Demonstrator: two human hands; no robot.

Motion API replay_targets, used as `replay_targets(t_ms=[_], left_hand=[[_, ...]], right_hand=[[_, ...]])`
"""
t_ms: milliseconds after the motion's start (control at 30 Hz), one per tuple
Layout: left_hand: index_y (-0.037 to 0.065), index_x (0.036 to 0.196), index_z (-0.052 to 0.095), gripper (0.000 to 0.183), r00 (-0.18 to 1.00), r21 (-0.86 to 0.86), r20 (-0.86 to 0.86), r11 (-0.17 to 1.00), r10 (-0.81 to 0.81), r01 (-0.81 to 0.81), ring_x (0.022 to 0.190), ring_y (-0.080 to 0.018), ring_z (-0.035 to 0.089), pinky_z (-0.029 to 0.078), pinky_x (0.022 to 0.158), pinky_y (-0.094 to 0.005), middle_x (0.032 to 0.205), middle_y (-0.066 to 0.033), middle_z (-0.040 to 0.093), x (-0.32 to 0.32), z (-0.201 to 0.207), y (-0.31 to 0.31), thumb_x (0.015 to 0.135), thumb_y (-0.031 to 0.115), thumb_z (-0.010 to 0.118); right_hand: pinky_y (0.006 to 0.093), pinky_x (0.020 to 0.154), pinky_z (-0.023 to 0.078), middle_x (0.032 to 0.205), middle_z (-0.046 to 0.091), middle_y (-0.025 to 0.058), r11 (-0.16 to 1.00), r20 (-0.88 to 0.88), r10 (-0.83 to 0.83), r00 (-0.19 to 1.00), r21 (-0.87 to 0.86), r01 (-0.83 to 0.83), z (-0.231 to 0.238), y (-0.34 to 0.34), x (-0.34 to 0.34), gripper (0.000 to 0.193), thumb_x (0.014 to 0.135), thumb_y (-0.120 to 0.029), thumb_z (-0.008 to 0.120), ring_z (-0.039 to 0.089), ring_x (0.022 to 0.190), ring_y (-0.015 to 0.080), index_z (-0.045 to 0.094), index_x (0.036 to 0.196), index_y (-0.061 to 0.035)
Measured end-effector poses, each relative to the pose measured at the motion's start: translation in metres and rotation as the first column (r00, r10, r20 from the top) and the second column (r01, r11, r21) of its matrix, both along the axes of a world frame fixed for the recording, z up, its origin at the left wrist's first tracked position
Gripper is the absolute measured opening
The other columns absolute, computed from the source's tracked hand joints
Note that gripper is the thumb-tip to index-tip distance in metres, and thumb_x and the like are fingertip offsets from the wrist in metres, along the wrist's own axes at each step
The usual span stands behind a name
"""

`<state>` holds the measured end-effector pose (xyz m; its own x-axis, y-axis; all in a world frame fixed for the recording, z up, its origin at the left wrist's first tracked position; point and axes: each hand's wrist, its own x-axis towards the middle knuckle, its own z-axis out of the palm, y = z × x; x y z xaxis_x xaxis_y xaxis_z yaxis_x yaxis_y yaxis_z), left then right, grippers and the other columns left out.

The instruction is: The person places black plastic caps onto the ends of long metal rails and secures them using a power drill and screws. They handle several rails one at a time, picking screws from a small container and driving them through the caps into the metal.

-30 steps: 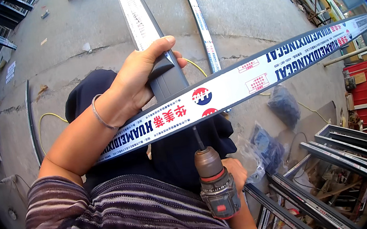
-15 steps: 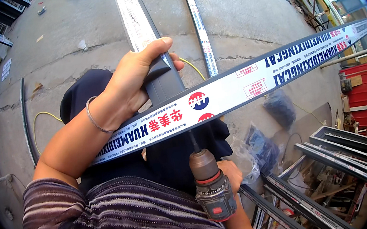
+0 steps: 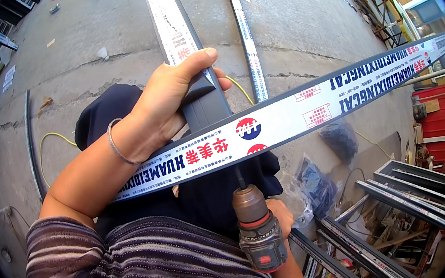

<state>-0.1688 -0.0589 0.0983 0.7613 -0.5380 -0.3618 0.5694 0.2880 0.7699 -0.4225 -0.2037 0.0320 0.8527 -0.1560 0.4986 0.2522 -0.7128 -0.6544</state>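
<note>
Long bar (image 3: 280,115) slightly nearer drill (image 3: 261,240)

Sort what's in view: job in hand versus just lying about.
On the job:
lengthwise profile, gripped by left hand
crosswise profile at its near end
drill, held by right hand

Lying about:
yellow cord
plastic bag
floor strip
loose profiles, lower right

A white-filmed bar (image 3: 286,114) crosses the way ahead of the drill (image 3: 257,229); open floor (image 3: 87,33) lies beyond.

Bright daylight glares off the upper white film (image 3: 163,14), and straight edges bend near the margins.
</note>
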Motion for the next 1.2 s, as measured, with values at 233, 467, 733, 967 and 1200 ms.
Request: replay_targets(t_ms=[233, 467, 733, 967, 1200], left_hand=[[-0.001, 0.093, 0.061, 0.039, 1.000, 0.010, -0.013, 1.000, 0.002, -0.002, 0.067, -0.0152, 0.067, 0.059, 0.062, -0.0269, 0.078, -0.0100, 0.066, 0.000, -0.001, -0.001, 0.086, 0.036, 0.067], [-0.001, 0.093, 0.061, 0.038, 0.999, -0.003, -0.051, 1.000, 0.003, -0.003, 0.067, -0.0156, 0.067, 0.059, 0.062, -0.0275, 0.078, -0.0107, 0.067, 0.000, -0.002, 0.000, 0.087, 0.035, 0.066], [0.002, 0.094, 0.058, 0.033, 0.999, -0.006, -0.049, 1.000, -0.003, 0.002, 0.068, -0.0146, 0.067, 0.059, 0.062, -0.0270, 0.079, -0.0094, 0.067, 0.002, -0.003, 0.000, 0.088, 0.033, 0.066], [-0.002, 0.104, 0.050, 0.041, 1.000, -0.031, 0.016, 0.999, -0.006, 0.006, 0.070, -0.0171, 0.067, 0.060, 0.062, -0.0277, 0.084, -0.0139, 0.066, 0.002, -0.011, -0.008, 0.086, 0.030, 0.068], [0.001, 0.092, 0.058, 0.032, 0.993, -0.017, -0.111, 0.999, 0.028, -0.030, 0.067, -0.0176, 0.068, 0.061, 0.061, -0.0296, 0.078, -0.0112, 0.067, 0.006, -0.016, -0.002, 0.084, 0.027, 0.073]], right_hand=[[0.0326, 0.057, 0.048, 0.065, 0.063, 0.0088, 1.000, 0.001, -0.005, 1.000, 0.006, 0.005, -0.009, -0.002, -0.007, 0.015, 0.066, -0.009, 0.074, 0.064, 0.059, 0.0252, 0.062, 0.072, -0.0031], [0.0338, 0.057, 0.048, 0.065, 0.062, 0.0096, 0.993, 0.003, -0.009, 1.000, -0.115, 0.010, 0.011, -0.007, 0.004, 0.012, 0.064, -0.009, 0.070, 0.064, 0.060, 0.0270, 0.062, 0.071, -0.0036], [0.0329, 0.052, 0.049, 0.064, 0.063, 0.0083, 0.999, 0.017, -0.008, 1.000, -0.044, 0.009, 0.002, -0.003, 0.003, 0.020, 0.057, -0.008, 0.080, 0.063, 0.057, 0.0263, 0.064, 0.067, -0.0028], [0.0330, 0.057, 0.046, 0.067, 0.063, 0.0086, 1.000, -0.026, -0.016, 1.000, 0.004, 0.016, 0.006, -0.004, -0.002, 0.016, 0.062, -0.009, 0.071, 0.063, 0.061, 0.0258, 0.064, 0.075, -0.0038], [0.0321, 0.058, 0.044, 0.066, 0.057, 0.0028, 0.995, -0.057, -0.065, 0.996, -0.074, 0.060, 0.015, -0.013, -0.003, 0.030, 0.067, -0.018, 0.068, 0.059, 0.061, 0.0215, 0.067, 0.095, -0.0087]])
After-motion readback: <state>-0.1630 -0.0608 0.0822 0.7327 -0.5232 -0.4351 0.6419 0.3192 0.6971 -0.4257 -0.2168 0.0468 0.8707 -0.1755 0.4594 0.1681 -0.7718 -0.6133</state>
